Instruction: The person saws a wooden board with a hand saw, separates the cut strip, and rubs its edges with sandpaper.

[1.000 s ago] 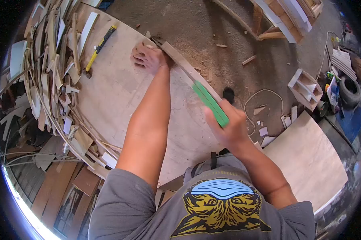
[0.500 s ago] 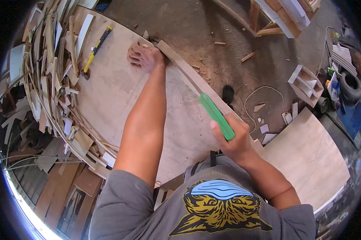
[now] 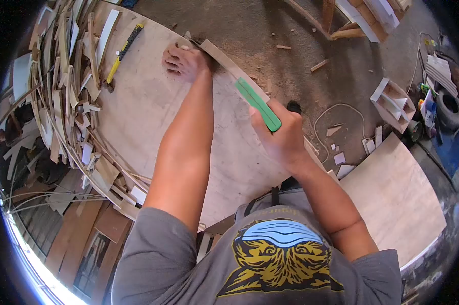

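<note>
My right hand (image 3: 284,127) is wrapped round a green handle (image 3: 257,104) that slants up and to the left, along a long wooden strip (image 3: 229,63) at the table's far edge. Little of any blade shows at the handle's front. My left hand (image 3: 185,62) rests on the pale wooden tabletop (image 3: 138,107) near the strip's upper end, its fingers curled; what they hold, if anything, is hidden. To the left of this hand a yellow and black cutter (image 3: 124,54) lies on the tabletop.
A heap of wood offcuts (image 3: 61,101) covers the table's left side. Beyond the table, the floor (image 3: 270,30) bears scraps and a cable. A wooden frame (image 3: 362,20) stands at the upper right, a small wooden box (image 3: 392,105) and a pale board (image 3: 392,198) at the right.
My right hand has moved up and left along the strip with the green handle, after first sliding down toward me. My left hand stays near the strip's upper end.
</note>
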### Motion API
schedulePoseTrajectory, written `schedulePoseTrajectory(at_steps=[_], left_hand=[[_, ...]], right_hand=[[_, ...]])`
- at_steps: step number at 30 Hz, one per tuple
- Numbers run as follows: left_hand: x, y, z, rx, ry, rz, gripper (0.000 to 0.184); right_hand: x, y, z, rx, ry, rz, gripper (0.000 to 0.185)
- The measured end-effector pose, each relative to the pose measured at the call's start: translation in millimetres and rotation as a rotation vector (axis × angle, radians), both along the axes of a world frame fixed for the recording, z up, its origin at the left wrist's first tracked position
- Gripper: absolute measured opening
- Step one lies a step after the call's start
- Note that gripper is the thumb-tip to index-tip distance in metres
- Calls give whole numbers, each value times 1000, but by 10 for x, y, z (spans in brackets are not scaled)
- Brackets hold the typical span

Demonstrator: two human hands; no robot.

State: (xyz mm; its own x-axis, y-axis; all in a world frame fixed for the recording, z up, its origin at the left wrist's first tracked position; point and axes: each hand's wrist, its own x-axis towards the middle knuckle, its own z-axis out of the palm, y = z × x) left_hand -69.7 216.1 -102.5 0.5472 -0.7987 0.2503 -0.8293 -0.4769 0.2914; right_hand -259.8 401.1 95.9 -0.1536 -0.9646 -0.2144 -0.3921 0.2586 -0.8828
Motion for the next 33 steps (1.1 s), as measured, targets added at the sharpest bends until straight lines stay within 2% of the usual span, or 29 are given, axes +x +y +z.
schedulePoseTrajectory(at_steps=[2, 5, 7, 9, 10, 13, 17, 22, 26, 28, 31, 33], left_hand=[[-17, 5, 41, 17, 49, -36, 36], [-72, 18, 19, -13, -109, -11, 35], [-75, 67, 92, -22, -77, -31, 36], [-100, 49, 91, -5, -50, -28, 37], [-78, 31, 53, 23, -45, -12, 37], [-33, 12, 61, 54, -3, -2, 38], [-63, 2, -19, 70, -40, 29, 38], [-63, -4, 119, 57, 66, 0, 37], [-109, 29, 156, 27, 57, -10, 33], [-126, 43, 178, 34, 47, 17, 32], [-94, 90, 134, 29, 35, -7, 34], [-92, 39, 174, 44, -10, -18, 35]], right_hand=[[-43, 78, 74, 11, 32, 13, 29], [-120, 381, 300, -53, -13, -3, 25], [-145, 485, 312, -56, -25, -2, 23], [-75, 318, 195, 5, -39, 10, 23], [27, 187, 21, -72, 80, 36, 23], [97, 23, 61, -48, 106, 32, 23], [-138, 535, 309, -115, -30, -25, 25], [40, 30, -73, 20, 37, 26, 21], [-112, 491, 309, -46, 3, -9, 26], [-96, 540, 288, -91, -3, -12, 29], [116, 107, -124, -45, 57, 36, 30], [176, -185, -102, 4, 54, 38, 30]])
